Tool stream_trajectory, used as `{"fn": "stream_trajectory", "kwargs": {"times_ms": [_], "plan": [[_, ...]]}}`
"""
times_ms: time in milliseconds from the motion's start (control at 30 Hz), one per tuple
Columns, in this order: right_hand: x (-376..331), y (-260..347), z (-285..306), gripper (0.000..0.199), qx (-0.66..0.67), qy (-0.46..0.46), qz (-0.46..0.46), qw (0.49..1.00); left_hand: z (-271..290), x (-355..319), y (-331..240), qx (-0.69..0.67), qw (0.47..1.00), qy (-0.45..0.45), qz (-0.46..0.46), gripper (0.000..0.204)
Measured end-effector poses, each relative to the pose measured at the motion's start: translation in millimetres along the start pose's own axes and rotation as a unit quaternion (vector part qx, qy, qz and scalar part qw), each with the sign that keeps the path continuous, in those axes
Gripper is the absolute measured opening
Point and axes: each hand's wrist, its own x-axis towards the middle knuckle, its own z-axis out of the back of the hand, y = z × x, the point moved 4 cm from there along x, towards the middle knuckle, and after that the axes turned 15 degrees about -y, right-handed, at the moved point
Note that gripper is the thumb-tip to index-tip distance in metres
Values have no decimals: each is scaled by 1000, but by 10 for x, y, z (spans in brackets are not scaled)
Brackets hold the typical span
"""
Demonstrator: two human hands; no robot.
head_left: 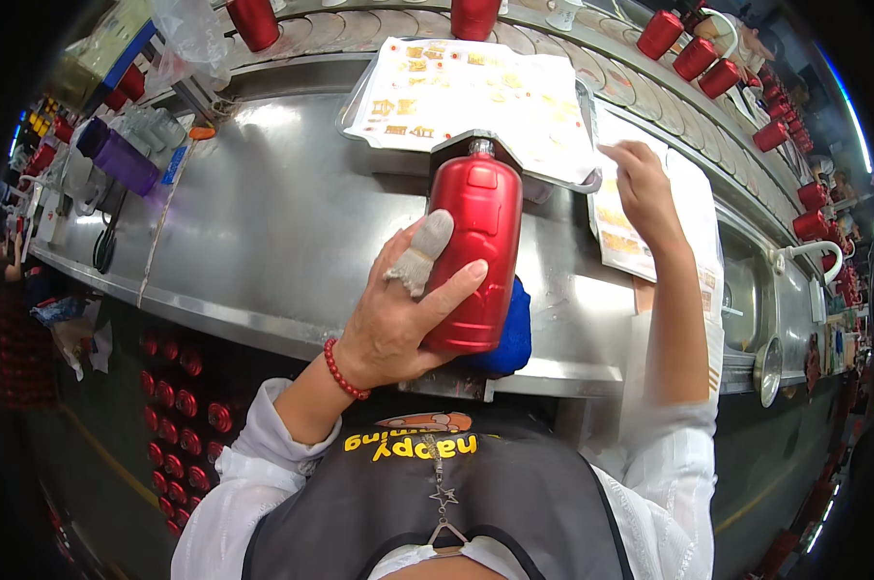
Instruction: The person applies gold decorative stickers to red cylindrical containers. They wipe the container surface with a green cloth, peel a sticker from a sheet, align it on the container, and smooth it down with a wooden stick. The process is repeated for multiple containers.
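My left hand (403, 309) grips a glossy red bottle (475, 246) with a bare glass neck, holding it upright over the steel workbench (292, 232). A frayed cloth finger cot covers one finger of that hand, and a red bead bracelet circles the wrist. My right hand (642, 188) reaches forward and rests its fingers on a sheet of yellow printed labels (620, 237). A larger label sheet (475, 92) lies just beyond the bottle. A blue cloth (512, 338) sits under the bottle near the bench's front edge.
Several red bottles (693, 58) line the curved conveyor at the back and right. A purple box (126, 162) and clutter stand at the left end of the bench. More red bottles (181, 406) fill a crate below the bench at the left. A metal funnel (767, 369) hangs at the right.
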Motion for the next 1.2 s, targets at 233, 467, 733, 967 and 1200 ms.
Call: {"fn": "stream_trajectory", "kwargs": {"times_ms": [233,467,733,967,1200], "plan": [[846,-598,-970,29,-216,164,-31,962,-42,-82,167,-65,997,-24,28,82],[1209,-742,-1332,30,-180,138,106,968,-84,-241,280,-76,995,-13,71,66],[1621,-961,-1667,26,-226,81,83,967,-142,-315,369,-113,989,-21,90,58],[1953,-923,-1816,22,-256,142,101,951,-88,-291,336,-89,992,-27,87,56],[1830,-714,-1444,7,-269,8,207,941,-98,-321,308,-51,993,-77,76,80]]}}
